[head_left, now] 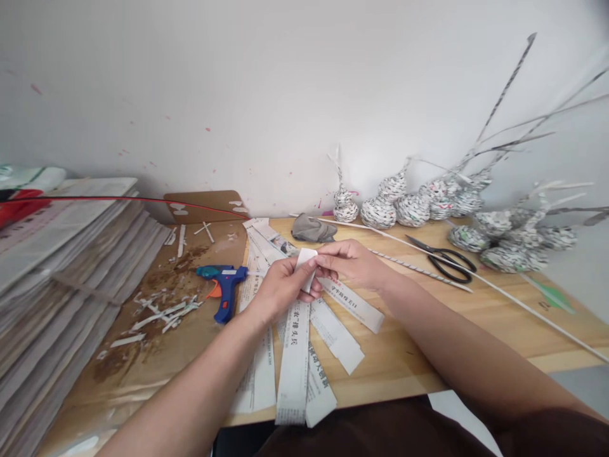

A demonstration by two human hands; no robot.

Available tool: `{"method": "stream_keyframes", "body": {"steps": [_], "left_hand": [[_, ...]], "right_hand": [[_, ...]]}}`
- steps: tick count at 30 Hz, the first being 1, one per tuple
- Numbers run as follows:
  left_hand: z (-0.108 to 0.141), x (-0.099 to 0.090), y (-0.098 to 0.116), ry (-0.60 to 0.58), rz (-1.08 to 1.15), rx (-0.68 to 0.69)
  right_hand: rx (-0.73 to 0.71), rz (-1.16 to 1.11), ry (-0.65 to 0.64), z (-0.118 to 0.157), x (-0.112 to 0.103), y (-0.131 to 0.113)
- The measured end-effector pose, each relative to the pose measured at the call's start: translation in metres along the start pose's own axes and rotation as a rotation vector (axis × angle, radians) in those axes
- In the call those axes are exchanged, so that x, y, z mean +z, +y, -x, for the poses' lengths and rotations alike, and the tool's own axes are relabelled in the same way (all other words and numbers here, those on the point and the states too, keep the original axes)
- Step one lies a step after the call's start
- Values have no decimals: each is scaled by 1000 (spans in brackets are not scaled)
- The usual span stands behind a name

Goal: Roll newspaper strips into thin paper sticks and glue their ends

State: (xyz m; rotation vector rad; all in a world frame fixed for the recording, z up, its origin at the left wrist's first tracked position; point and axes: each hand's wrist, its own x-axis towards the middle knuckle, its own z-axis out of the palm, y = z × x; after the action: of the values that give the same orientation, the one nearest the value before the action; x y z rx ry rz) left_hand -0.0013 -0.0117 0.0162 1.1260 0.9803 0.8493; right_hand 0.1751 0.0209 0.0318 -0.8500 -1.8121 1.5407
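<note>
The paper strip lies between the person and the two hands, its long axis running from the near table edge up to the fingers, with its pale upper end raised over the other strips. The left hand is nearer its length and clamps that end under the thumb; the right hand has thumb and finger pinched together at its upper right corner. How much paper sits inside the right pinch is hidden, the left fingers cover where the raised end joins the printed length, and the small print is too blurred to read
</note>
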Motion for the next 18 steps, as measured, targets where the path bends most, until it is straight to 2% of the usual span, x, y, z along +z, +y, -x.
{"method": "stream_keyframes", "body": {"steps": [7,13,18], "left_hand": [[0,0,2,20,-28,23],[-1,0,0,15,5,23],[0,0,2,10,13,13]], "right_hand": [[52,-83,120,-1,0,2],[40,-91,-1,0,4,1],[18,-76,46,-1,0,4]]}}
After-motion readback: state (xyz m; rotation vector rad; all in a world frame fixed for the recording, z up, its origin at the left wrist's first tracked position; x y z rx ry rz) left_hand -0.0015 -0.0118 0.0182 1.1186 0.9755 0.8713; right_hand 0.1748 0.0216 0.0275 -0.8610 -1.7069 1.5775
